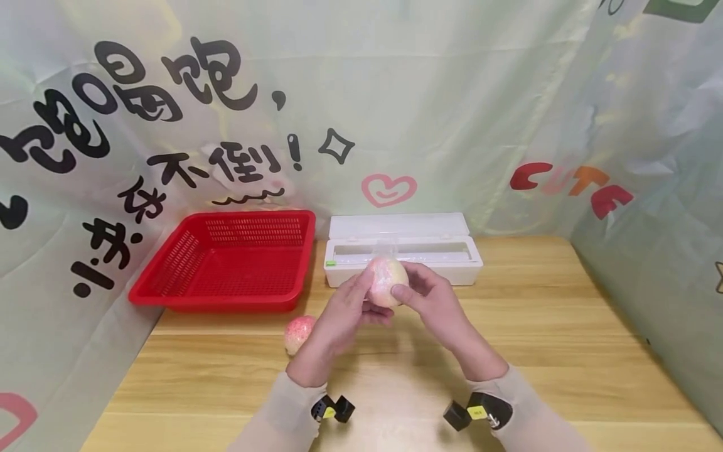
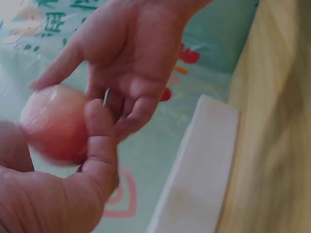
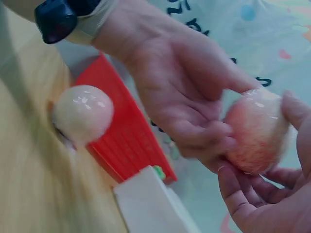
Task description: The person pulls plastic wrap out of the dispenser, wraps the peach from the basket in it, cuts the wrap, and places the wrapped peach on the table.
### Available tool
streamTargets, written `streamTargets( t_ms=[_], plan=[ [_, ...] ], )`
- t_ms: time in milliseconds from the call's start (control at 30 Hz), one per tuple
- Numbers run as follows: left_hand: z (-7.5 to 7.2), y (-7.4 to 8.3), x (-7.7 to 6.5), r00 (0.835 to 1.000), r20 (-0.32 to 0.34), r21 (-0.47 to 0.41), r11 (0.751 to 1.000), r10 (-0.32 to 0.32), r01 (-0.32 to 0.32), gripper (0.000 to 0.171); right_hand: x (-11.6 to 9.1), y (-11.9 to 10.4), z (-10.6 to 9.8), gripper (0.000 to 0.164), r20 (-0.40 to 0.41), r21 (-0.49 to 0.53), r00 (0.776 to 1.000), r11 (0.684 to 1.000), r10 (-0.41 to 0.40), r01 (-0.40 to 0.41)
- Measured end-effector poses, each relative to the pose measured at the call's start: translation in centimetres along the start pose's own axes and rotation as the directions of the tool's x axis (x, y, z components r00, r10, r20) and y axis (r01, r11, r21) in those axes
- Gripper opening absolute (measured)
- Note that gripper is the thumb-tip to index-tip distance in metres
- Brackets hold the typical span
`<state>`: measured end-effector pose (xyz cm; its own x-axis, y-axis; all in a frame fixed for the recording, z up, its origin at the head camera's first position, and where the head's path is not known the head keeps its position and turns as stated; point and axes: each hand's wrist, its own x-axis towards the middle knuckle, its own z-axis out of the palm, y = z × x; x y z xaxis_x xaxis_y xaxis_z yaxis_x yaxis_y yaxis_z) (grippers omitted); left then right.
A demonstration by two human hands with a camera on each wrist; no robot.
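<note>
A pink and cream peach (image 1: pixel 388 282), covered in shiny clear film, is held up between both hands above the table. My left hand (image 1: pixel 343 312) grips its left side, fingers curled underneath. From the right, my right hand (image 1: pixel 439 306) pinches it, the thumb lying on its front. The film's gloss shows on the peach (image 3: pixel 256 131) in the right wrist view. Just behind the hands is a white cling film box (image 1: pixel 403 267) with its lid raised. A second peach (image 1: pixel 297 333) lies on the table beside my left forearm, partly covered by it.
A red perforated basket (image 1: pixel 226 304) stands at the back left of the wooden table (image 1: pixel 536 326), left of the white box. A printed cloth (image 1: pixel 440 125) hangs behind the table and along its sides.
</note>
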<state>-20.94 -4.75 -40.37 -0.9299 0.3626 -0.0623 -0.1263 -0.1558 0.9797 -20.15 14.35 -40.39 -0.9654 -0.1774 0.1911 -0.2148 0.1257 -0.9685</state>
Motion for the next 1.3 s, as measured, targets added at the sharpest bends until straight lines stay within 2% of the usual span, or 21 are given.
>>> streamTargets(
  t_ms=[133,200,267,467,567,733,800,867,933,1000,1067,1133,1300],
  plan=[
    [-0.6,0.6,-0.4,1.0,0.007,0.031,1.0,-0.001,0.001,0.054,-0.1,-0.6,-0.2,0.055,0.004,-0.08,1.0,0.996,-0.029,0.03],
    [-0.8,0.7,-0.5,1.0,0.017,0.031,1.0,0.003,-0.003,0.052,-0.1,-0.7,-0.1,0.061,0.021,-0.084,1.0,0.996,-0.022,0.023],
    [-0.9,0.8,-0.6,0.999,0.03,0.024,1.0,0.01,-0.01,0.053,-0.1,-0.9,-0.1,0.06,0.035,-0.067,0.999,0.998,0.003,0.0],
    [-1.0,0.8,-0.6,0.998,0.051,0.01,0.999,0.041,-0.042,0.059,-0.3,-0.9,0.1,0.047,0.063,0.071,0.994,0.993,0.091,-0.096],
    [-1.0,0.9,-0.7,0.997,0.058,-0.009,0.999,0.045,-0.044,0.058,-0.2,-0.7,0.0,0.047,0.107,0.153,0.99,0.983,0.089,-0.105],
    [-0.9,1.1,-0.8,0.995,0.085,-0.059,0.998,0.042,-0.037,0.059,0.1,-0.1,-0.5,0.039,0.186,0.334,0.98,0.934,0.067,-0.127],
    [-1.0,1.1,-0.8,0.996,0.087,-0.068,0.997,0.037,-0.031,0.06,0.2,0.0,-0.6,0.035,0.2,0.369,0.978,0.92,0.06,-0.132],
    [-1.0,1.1,-0.8,0.997,0.073,-0.056,0.998,0.036,-0.032,0.061,0.3,0.1,-0.7,0.036,0.214,0.37,0.975,0.919,0.061,-0.138],
    [-1.0,1.0,-0.7,0.998,0.039,-0.016,0.999,0.044,-0.043,0.059,0.4,0.2,-0.9,0.041,0.227,0.364,0.971,0.919,0.072,-0.153],
    [-0.9,1.0,-0.7,0.998,-0.017,0.068,0.996,0.067,-0.065,0.056,0.5,0.2,-1.1,0.048,0.233,0.348,0.968,0.922,0.088,-0.168],
    [-0.7,0.9,-0.8,0.992,-0.075,0.155,0.984,0.097,-0.085,0.056,0.5,0.1,-1.1,0.053,0.23,0.334,0.968,0.925,0.105,-0.179],
    [-0.5,0.8,-0.9,0.985,-0.119,0.254,0.963,0.126,-0.092,0.061,0.4,-0.1,-1.0,0.055,0.208,0.311,0.97,0.932,0.124,-0.186],
    [0.4,0.6,-1.1,0.979,-0.113,0.389,0.914,0.169,-0.113,0.069,0.3,-0.6,-0.4,0.046,0.1,0.269,0.975,0.938,0.198,-0.218]
  ],
)
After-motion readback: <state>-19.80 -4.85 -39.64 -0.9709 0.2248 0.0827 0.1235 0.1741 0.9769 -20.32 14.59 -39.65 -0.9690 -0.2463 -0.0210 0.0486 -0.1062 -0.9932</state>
